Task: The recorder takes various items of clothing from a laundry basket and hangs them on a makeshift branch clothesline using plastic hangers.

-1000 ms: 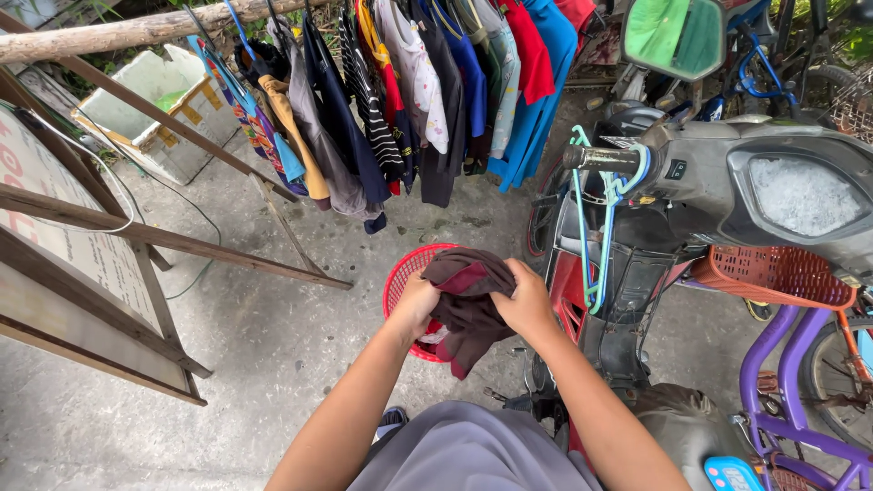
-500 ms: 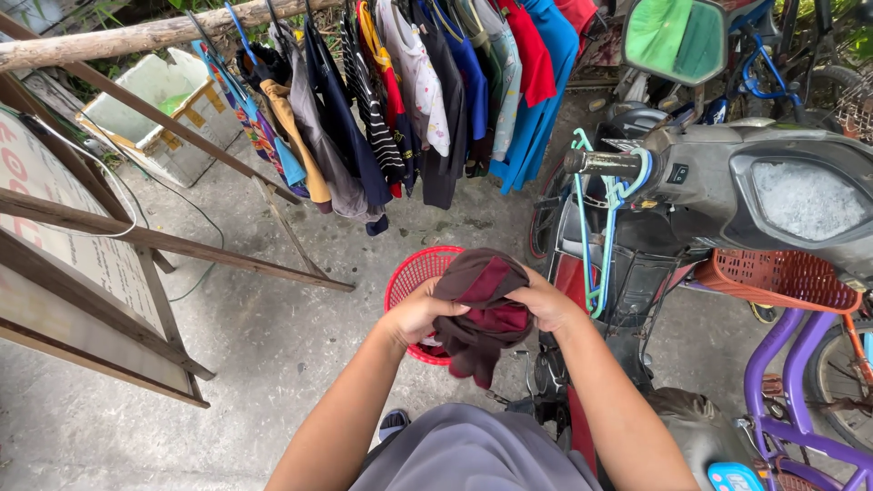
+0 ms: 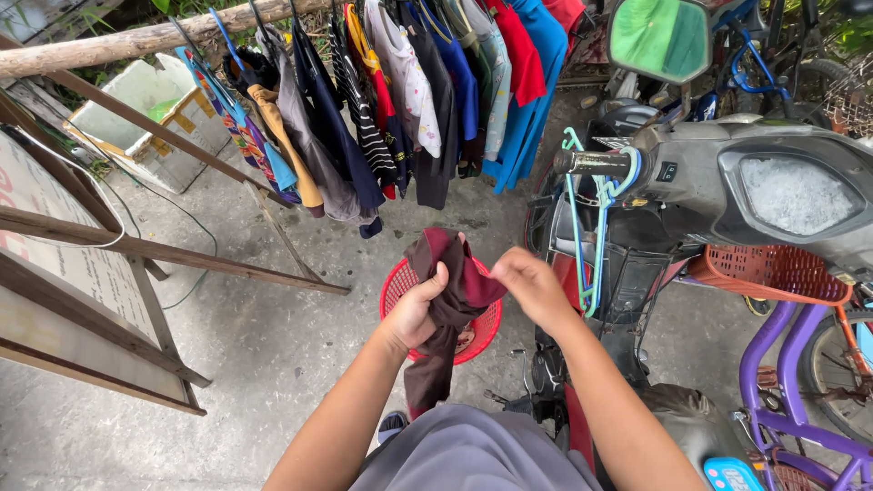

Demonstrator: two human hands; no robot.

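Cloth (image 3: 452,291), dark brown with a maroon panel, sits bunched in your left hand (image 3: 415,314); your fingers are closed tight around its upper part, thumb pressed across the front, and a long tail of it hangs down toward your grey shirt (image 3: 473,452). Your right hand (image 3: 532,284) is just beside the bundle, fingers curled together and the fingertips at the maroon edge; whether they pinch the fabric or only touch it, you cannot tell from this angle. The cloth is held in the air, directly over a round red basket (image 3: 479,333) that stands on the concrete ground (image 3: 255,336), near the front of the scooter. Some pale laundry shows inside the basket, mostly hidden behind your hand. Beyond the basket, a row of clothes (image 3: 400,100) hangs from a rough wooden pole (image 3: 136,38) along the top edge of the view: striped, white, blue and red pieces packed close. A grey scooter (image 3: 727,182) stands at your right, with turquoise hangers (image 3: 591,227) looped over its handlebar grip and a green mirror (image 3: 659,38) above. An orange basket (image 3: 773,273) and a purple bicycle (image 3: 800,382) lie in the right lower corner. At the left edge leans a wooden-framed signboard (image 3: 64,273), and a white foam box (image 3: 145,109) sits behind it.
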